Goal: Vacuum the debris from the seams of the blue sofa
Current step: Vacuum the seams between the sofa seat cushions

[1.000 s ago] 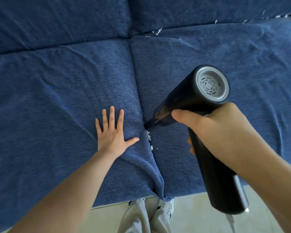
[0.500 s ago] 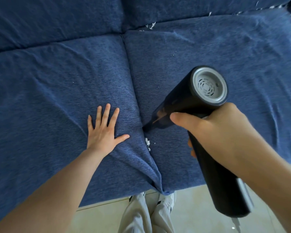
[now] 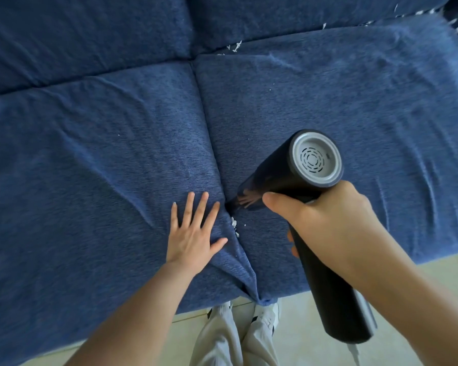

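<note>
The surface under inspection is a blue woven-fabric sofa (image 3: 95,159) of two seat cushions with back cushions behind them, seen from above. A straight seam (image 3: 209,133) between the seat cushions runs from the back cushions to the front edge, where the cover is gathered into folds. A pale tiled floor (image 3: 302,326) is seen below the front edge, together with the person's light grey trouser legs (image 3: 222,336) and white shoes.

White crumb-like debris (image 3: 233,223) is lodged in the seam just in front of the nozzle. Further white flecks (image 3: 236,46) lie along the rear seam under the back cushions, and more are scattered at the upper right corner.

The left hand (image 3: 192,235) is laid flat on the left cushion just beside the seam, fingers straight and spread, nothing held. The right hand (image 3: 325,228) is wrapped round the handle of a black cylindrical handheld vacuum cleaner with a grey vented end cap (image 3: 296,175). Its dark translucent nozzle tip (image 3: 234,203) is set into the seam, beside the left fingertips.

Against the frame half a second earlier, the left hand is found closer to the seam and to the nozzle. The nozzle is found in the seam as before, and the debris below it is noted in the same position.
</note>
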